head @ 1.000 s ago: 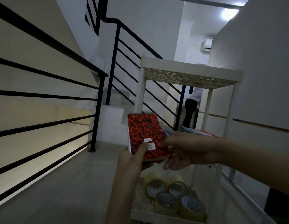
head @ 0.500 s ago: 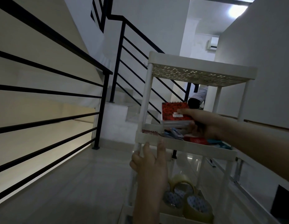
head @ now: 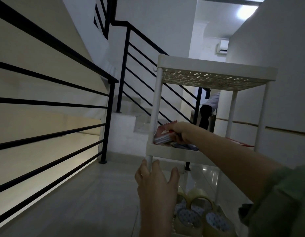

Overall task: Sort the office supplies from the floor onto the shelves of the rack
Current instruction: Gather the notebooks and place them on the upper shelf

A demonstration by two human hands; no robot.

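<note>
right hand fingers curled round red spiral notepad, tilted low over white plastic rack middle shelf, likely to slot it beside other stationery. left hand fingers spread, empty, near rack post, probably steadying.

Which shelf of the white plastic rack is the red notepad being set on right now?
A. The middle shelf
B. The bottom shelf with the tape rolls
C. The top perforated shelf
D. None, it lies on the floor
A: the right hand holds the red notepad at the left end of the middle shelf of the white plastic rack, below the top perforated shelf and above the clear tape rolls.
</note>
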